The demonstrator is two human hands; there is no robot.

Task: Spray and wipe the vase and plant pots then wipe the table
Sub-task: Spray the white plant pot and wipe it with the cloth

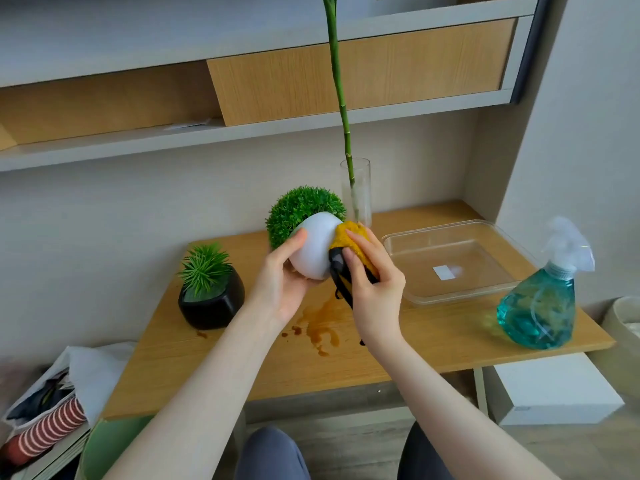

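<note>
Left hand (284, 271) fingers grasp tilted white pot (313, 249); right hand (372, 278) fingers press yellow cloth (349, 237) on it. Black pot (213, 303), vase (358, 192), stained desk (221, 355) seemingly left.

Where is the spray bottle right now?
In the head view, the spray bottle stands upright near the right front corner of the wooden table, just right of the clear plastic container, untouched by either hand.

Around the brown spill (320, 327) mid-counter (207, 362), bare wood lies open toward the front edge. Left of it stands the black pot (212, 303); right, the clear tray (453, 265) and spray bottle (540, 299); behind, the glass vase (356, 192).
</note>
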